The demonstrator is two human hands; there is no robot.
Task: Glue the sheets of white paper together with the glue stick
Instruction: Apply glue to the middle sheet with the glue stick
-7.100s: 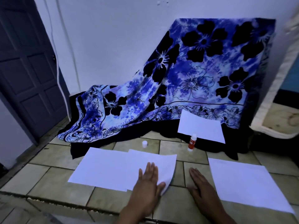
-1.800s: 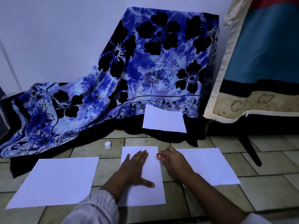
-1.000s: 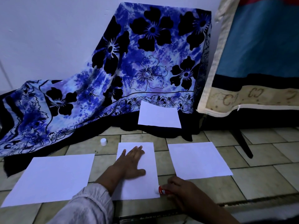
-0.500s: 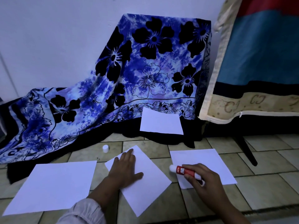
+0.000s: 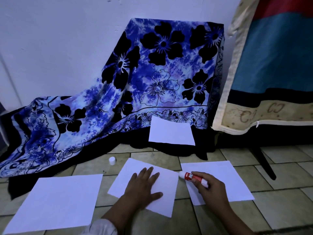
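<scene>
Several white paper sheets lie on the tiled floor. My left hand (image 5: 144,185) presses flat, fingers spread, on the middle sheet (image 5: 167,197), which lies turned at an angle. My right hand (image 5: 210,190) grips the red glue stick (image 5: 192,176), uncapped, its white tip at the middle sheet's right corner. Under that hand lies the right sheet (image 5: 223,177). A larger sheet (image 5: 54,202) lies to the left. Another sheet (image 5: 171,131) leans on the dark cloth at the back. The white cap (image 5: 112,160) stands on a tile behind the middle sheet.
A blue floral cloth (image 5: 152,78) drapes over something against the white wall. At the right stands a mattress (image 5: 271,65) with a cream edge, and a dark leg (image 5: 264,163) slants across the tiles beneath it.
The middle sheet has rotated further under my left hand. My right hand has brought the glue stick's tip down to that sheet's right corner.
</scene>
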